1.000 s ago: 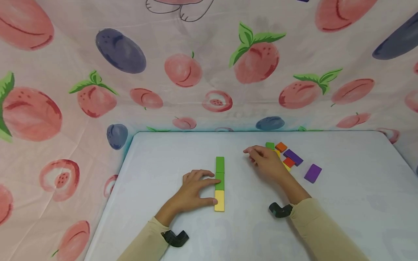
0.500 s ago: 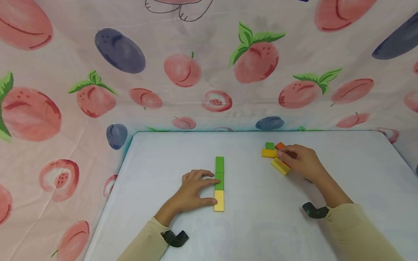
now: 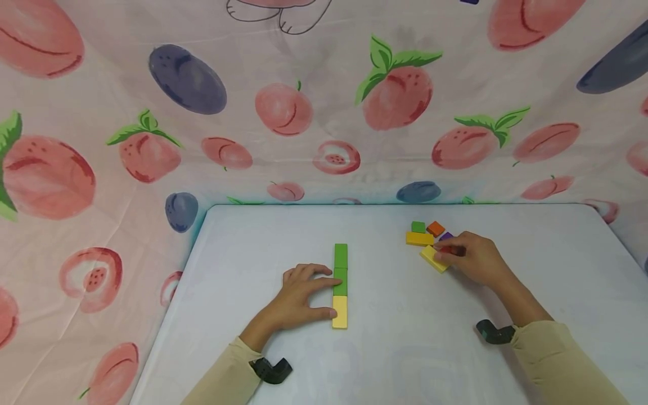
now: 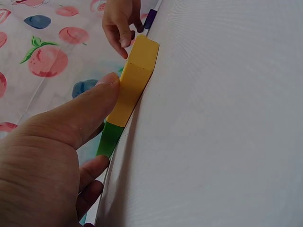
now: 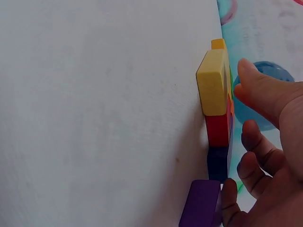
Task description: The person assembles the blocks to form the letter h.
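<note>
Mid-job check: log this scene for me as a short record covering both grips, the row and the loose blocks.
Row, near to far: yellow block, middle green block, far green block
Left grip: thumb at the yellow block, index finger on the middle green block
Loose, right of row: small green block, orange block, yellow bar, angled yellow block, red block, purple block (partly hidden)
Right grip: close to the angled yellow block; pinch unclear
Surface: white tabletop
Unclear: full loose count; right grip covers part of the group
</note>
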Available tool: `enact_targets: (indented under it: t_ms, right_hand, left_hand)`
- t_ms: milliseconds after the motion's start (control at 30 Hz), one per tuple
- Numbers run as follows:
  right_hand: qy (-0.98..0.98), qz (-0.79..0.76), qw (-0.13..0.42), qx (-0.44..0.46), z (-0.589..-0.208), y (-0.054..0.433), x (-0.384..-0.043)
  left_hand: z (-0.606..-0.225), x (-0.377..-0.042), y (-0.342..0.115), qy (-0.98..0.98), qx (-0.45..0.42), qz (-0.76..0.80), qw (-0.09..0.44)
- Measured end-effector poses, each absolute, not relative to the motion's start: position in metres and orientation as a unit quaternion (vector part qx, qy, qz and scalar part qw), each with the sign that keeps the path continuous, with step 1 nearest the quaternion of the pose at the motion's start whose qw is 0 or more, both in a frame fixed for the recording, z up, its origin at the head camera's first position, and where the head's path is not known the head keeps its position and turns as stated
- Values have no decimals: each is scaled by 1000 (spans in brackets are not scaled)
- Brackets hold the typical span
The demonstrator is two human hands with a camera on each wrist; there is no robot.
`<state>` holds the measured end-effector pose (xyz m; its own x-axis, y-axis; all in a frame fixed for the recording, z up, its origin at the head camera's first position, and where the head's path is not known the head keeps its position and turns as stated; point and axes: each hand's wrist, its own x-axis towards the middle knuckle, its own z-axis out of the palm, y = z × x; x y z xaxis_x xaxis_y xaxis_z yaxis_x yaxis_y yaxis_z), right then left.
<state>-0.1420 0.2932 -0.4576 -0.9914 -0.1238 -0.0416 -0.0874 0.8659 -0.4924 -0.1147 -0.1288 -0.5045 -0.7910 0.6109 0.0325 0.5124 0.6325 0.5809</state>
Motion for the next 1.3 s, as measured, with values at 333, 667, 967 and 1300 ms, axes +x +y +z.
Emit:
enact_targets:
  t_ms: [333,667,967,1300]
  right_hand:
    - [972,-219,50,-69,-462,290,-142]
    - [975,-205,71,-51,-464,283,-138]
    - [971,-233,31,-45,-464,274,-132]
    - [980,-183,-4,-81,-461,271,-125]
  left_hand:
    - [-504,-114,-129,898,314,296,84]
    - [-504,-114,-129,900,314,292,81]
    - [-503,-113,-129,900,312,294,82]
    - [-504,-114,-129,901,313,290,79]
